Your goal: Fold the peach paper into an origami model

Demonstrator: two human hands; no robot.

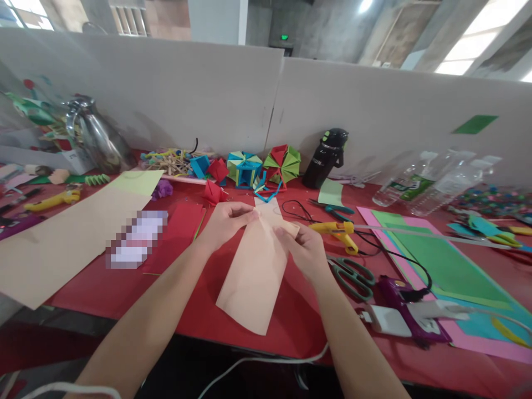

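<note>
A peach-coloured strip of paper lies on the red table, running from its near edge toward the middle. My left hand pinches the paper's far left corner, fingers curled over the fold. My right hand grips the far right edge, thumb and fingers pressed on the paper. Both hands meet at the strip's far end, where the paper is creased.
A yellow glue gun and green-handled scissors lie right of my hands. Green and pink sheets, a purple device with a white charger, water bottles, a black flask, folded paper models and a large tan sheet surround them.
</note>
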